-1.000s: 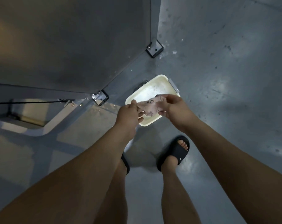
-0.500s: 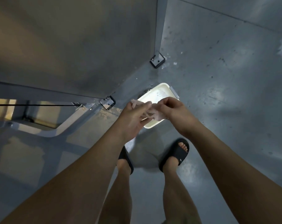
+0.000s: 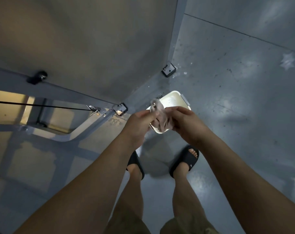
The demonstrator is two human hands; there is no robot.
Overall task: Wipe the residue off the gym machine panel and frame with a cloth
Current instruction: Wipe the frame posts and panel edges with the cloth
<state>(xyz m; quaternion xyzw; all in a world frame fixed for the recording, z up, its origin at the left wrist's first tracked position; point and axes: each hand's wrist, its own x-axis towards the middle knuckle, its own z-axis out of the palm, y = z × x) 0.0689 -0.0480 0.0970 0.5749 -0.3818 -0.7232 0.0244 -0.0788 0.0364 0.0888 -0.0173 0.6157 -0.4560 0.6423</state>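
Head view looks down at the big flat grey metal panel (image 3: 84,48) and the grey metal frame bar (image 3: 92,125) at its bottom corner. On the shiny grey floor (image 3: 236,98), just beside that corner, sits a white plastic tub (image 3: 175,100). Our left hand (image 3: 140,122) and right hand (image 3: 185,122) both grip a small pale pink cloth (image 3: 160,119), bunched up between them over the tub's near edge. We think the cloth is soft, light, floppy and maybe wet, so a wad in one palm holds best.
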